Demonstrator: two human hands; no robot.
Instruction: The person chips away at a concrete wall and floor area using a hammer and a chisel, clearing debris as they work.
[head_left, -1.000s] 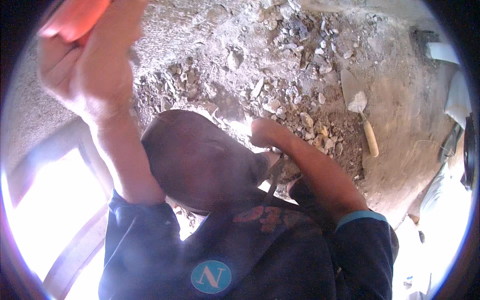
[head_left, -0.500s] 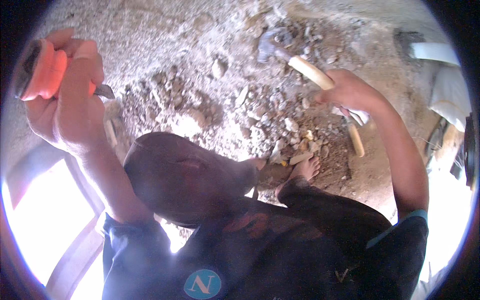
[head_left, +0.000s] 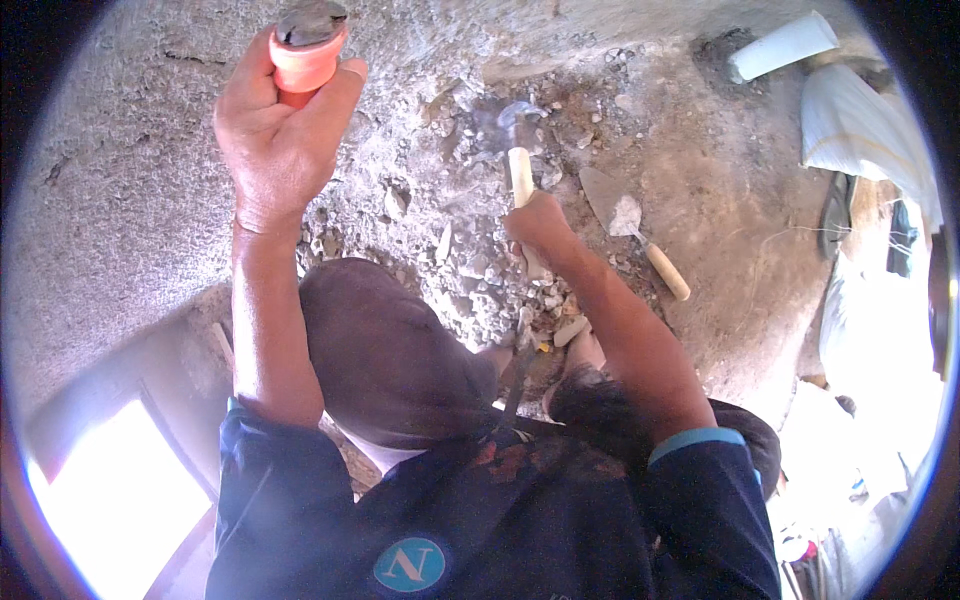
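Observation:
My left hand [head_left: 275,150] is closed around the orange grip of a chisel [head_left: 305,65], raised at the upper left in front of a rough wall. The chisel's dark, flat struck end faces up; its tip is hidden. My right hand [head_left: 540,228] grips the wooden handle of a hammer [head_left: 521,172] over the rubble. The hammer's metal head is smeared by motion and points away from me. Beside my right forearm a pointed trowel [head_left: 610,203] with a wooden handle lies on the ground, a pale lump on its blade.
Broken stones and rubble [head_left: 470,265] lie near my bare foot [head_left: 585,350]. My bent knee [head_left: 385,350], in dark cloth, is between my arms. A white tube [head_left: 785,48] and white sacks [head_left: 850,125] are at the right. A bright opening [head_left: 130,500] shows at lower left.
The view has shifted. My left hand, with the chisel, appears higher and further right; my right hand has swung the hammer leftward, bringing the whole trowel into sight.

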